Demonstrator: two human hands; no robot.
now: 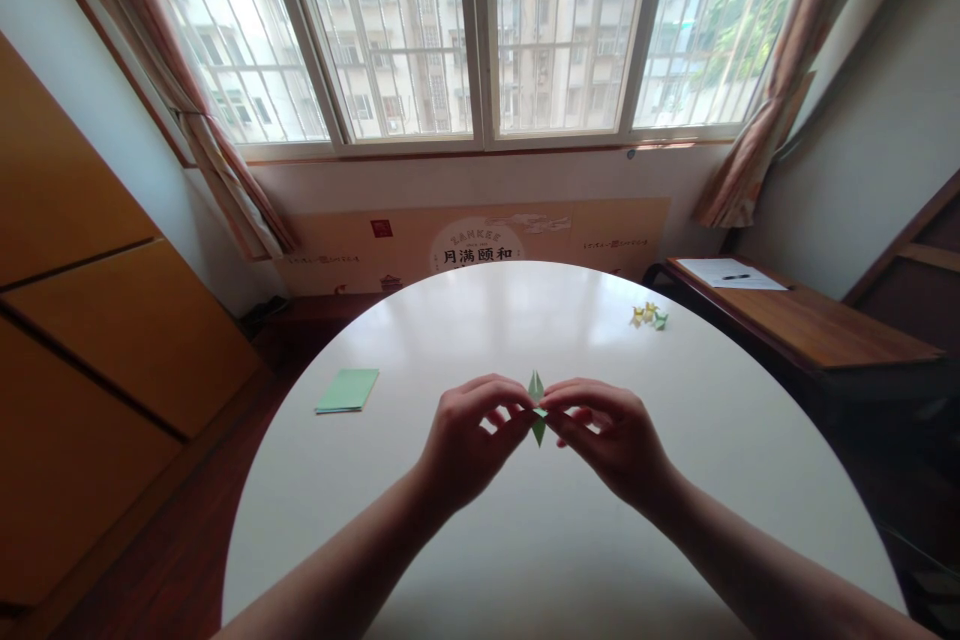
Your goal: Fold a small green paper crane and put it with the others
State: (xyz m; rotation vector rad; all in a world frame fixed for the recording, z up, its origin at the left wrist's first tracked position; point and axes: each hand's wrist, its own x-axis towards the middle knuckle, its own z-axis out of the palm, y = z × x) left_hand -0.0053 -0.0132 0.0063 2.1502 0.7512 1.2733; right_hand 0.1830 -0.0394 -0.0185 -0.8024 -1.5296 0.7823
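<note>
Hands (466,432) arch inward, pinching folded green paper (539,431).

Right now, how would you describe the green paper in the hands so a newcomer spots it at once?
Find the round white table below the window. Near its middle, the left hand and right hand pinch a slim, pointed folded green paper. Unlike the flat green paper stack at left and the small folded figures at far right, it is held.

A pen (736,277) lies on white paper (697,272), beyond and right of the right hand (616,425); tied curtains (217,155) flank sliding windows (405,30) beyond the left hand (469,435).
</note>
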